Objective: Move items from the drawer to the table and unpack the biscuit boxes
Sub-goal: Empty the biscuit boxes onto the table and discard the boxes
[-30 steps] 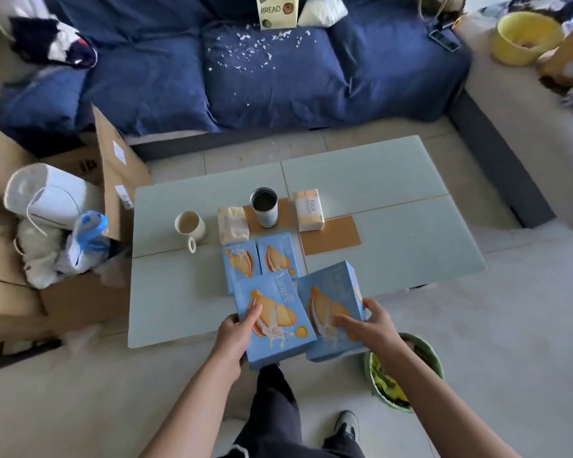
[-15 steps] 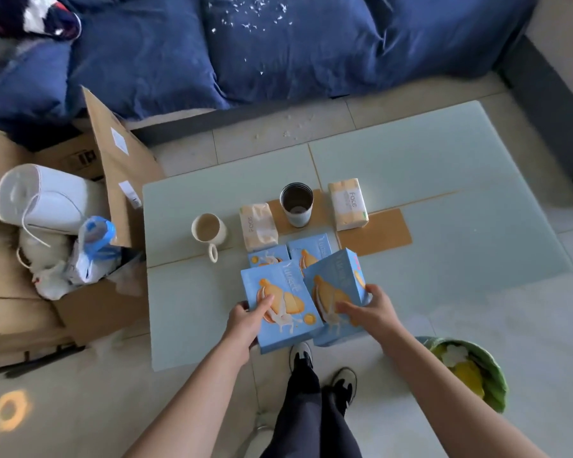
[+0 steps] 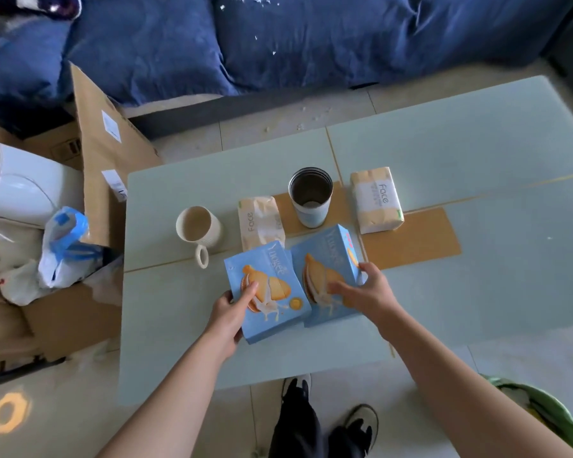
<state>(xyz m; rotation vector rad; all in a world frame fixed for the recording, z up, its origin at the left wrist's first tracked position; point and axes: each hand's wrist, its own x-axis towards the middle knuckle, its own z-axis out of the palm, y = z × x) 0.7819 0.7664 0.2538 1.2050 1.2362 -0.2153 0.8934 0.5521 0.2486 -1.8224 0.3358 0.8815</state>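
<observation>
- Head view, looking down: two blue biscuit boxes are held side by side over the near part of the pale table (image 3: 444,166), apparently just above it or just touching down; contact cannot be confirmed.
- Left hand (image 3: 230,309) grips the left biscuit box (image 3: 268,292) at its near-left edge, thumb on the printed face, fingers underneath.
- Right hand (image 3: 366,290) holds the right biscuit box (image 3: 325,269), fingers spread across its face and round its right edge.
- Key relation: each box extends away from its hand toward the far side of the table. Both long axes run near-to-far, tilted slightly right, with the printed names at the far ends. The inner edges meet or overlap.
- Just beyond the boxes: cream mug (image 3: 197,228), two tissue packs (image 3: 260,219) (image 3: 376,200), metal tumbler (image 3: 311,196).
- Judgement: setting down is the step in hand; both boxes appear unopened.
</observation>
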